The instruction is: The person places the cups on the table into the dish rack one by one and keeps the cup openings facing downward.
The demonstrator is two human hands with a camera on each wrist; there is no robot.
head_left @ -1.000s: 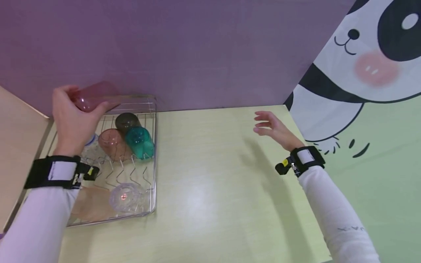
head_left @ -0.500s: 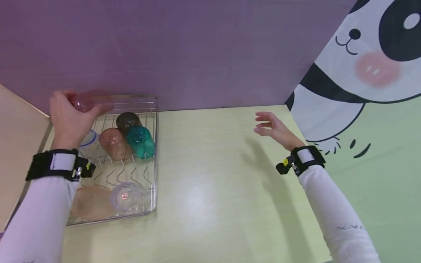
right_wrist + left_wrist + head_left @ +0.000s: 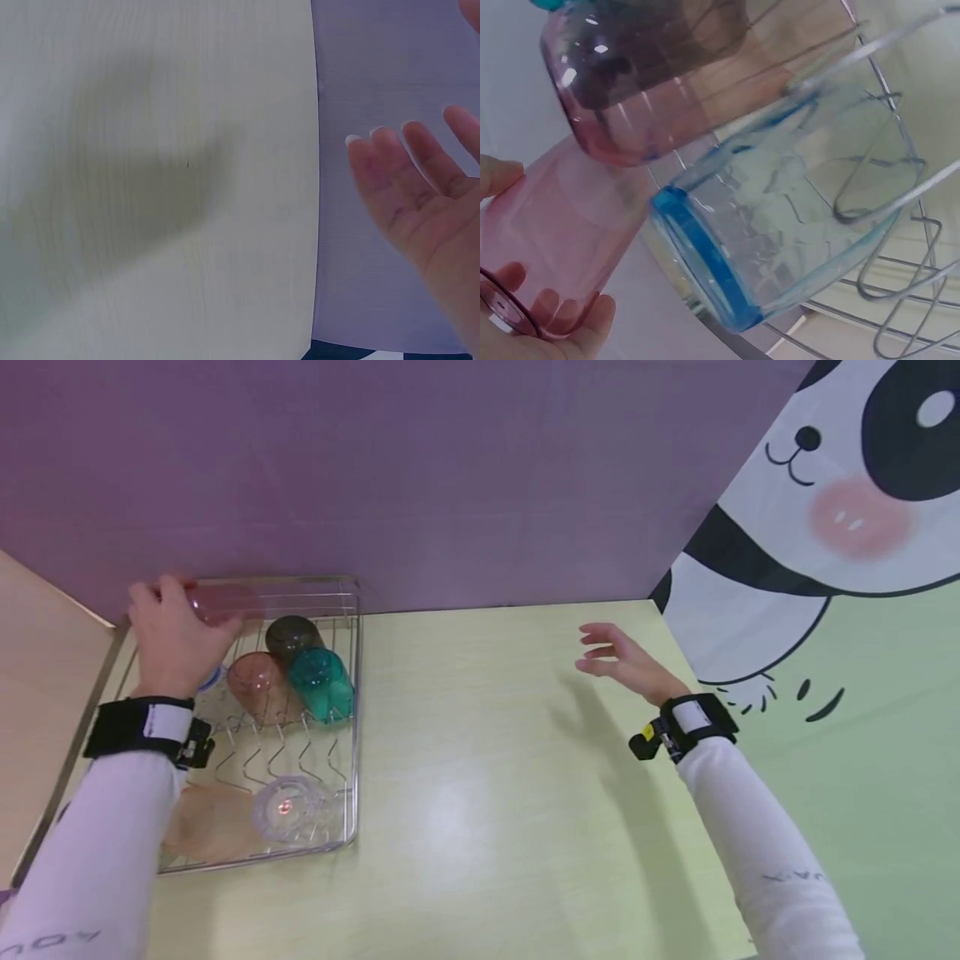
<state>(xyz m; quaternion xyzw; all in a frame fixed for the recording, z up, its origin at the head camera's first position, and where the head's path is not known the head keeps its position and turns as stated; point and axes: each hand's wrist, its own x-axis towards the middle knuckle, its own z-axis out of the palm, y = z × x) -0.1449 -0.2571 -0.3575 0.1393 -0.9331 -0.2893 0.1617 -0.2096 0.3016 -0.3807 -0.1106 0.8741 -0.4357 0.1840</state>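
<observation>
My left hand (image 3: pixel 176 639) grips a clear pink cup (image 3: pixel 570 225) at the back left of a wire dish rack (image 3: pixel 352 777); its fingers curl round the cup's base end in the left wrist view. Close by in the rack sit a clear cup with a blue ring (image 3: pixel 712 259), a reddish-pink cup (image 3: pixel 258 685), a dark grey cup (image 3: pixel 292 637) and a teal cup (image 3: pixel 322 685). My right hand (image 3: pixel 626 660) hovers over the table's right side, fingers loosely bent, holding nothing.
At the rack's front lie a clear round cup (image 3: pixel 287 810) and a peach-coloured translucent piece (image 3: pixel 213 827). Bent wire prongs stand mid-rack. A purple wall (image 3: pixel 487 485) rises behind the pale table (image 3: pixel 465 760), and a beige panel (image 3: pixel 45 693) borders the left.
My left hand has lowered the pink cup from above the rack's back rim to rim level, shifting slightly right at the end. The right hand stays nearly still.
</observation>
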